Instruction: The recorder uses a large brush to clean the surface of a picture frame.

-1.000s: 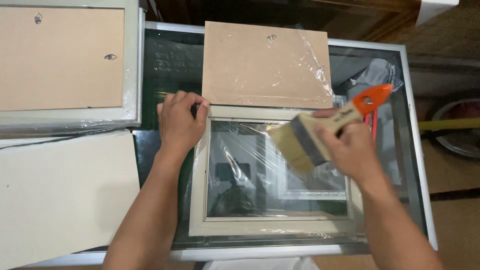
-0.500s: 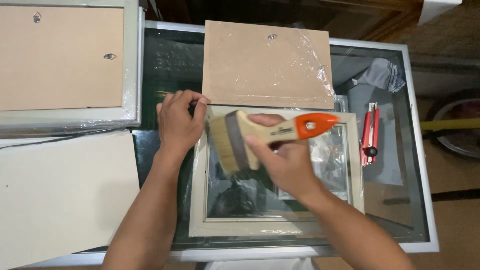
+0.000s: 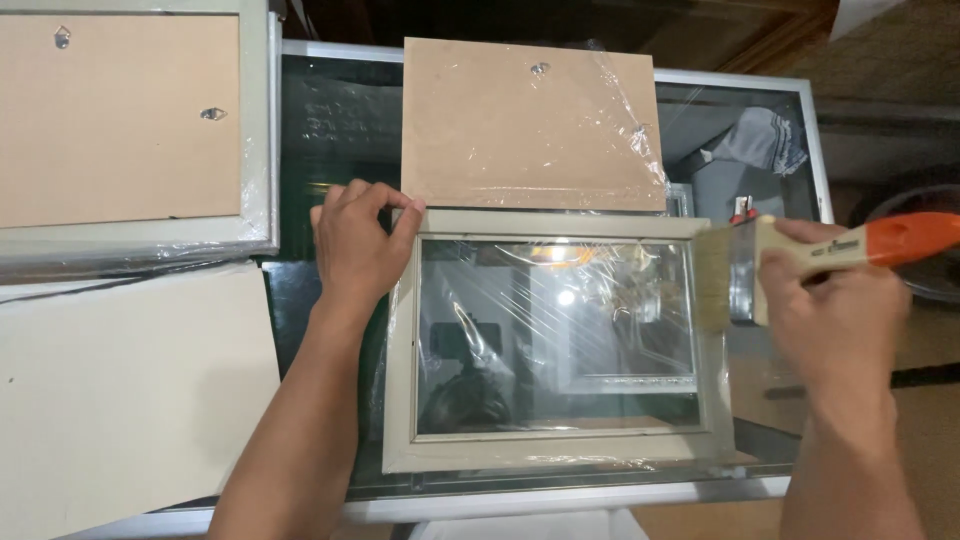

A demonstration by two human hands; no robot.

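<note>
A pale wooden picture frame [image 3: 553,450] with a glass pane lies flat on a glass-topped table [image 3: 340,120], loosely wrapped in clear plastic film. My left hand [image 3: 357,245] presses on the frame's top left corner, fingers curled at its edge. My right hand [image 3: 835,315] grips a wide paintbrush [image 3: 790,268] with a wooden handle and an orange end. The bristles point left and hang over the frame's right edge.
A brown backing board [image 3: 525,125] under plastic film lies just behind the frame. A second frame, back side up [image 3: 120,130], rests at the far left above a cream board [image 3: 120,390]. A grey cloth [image 3: 760,145] shows through the glass at the back right.
My right hand has swept the brush from the frame's left side across the glass to its right edge. The red cutter is now hidden behind the brush. My left hand stayed put.
</note>
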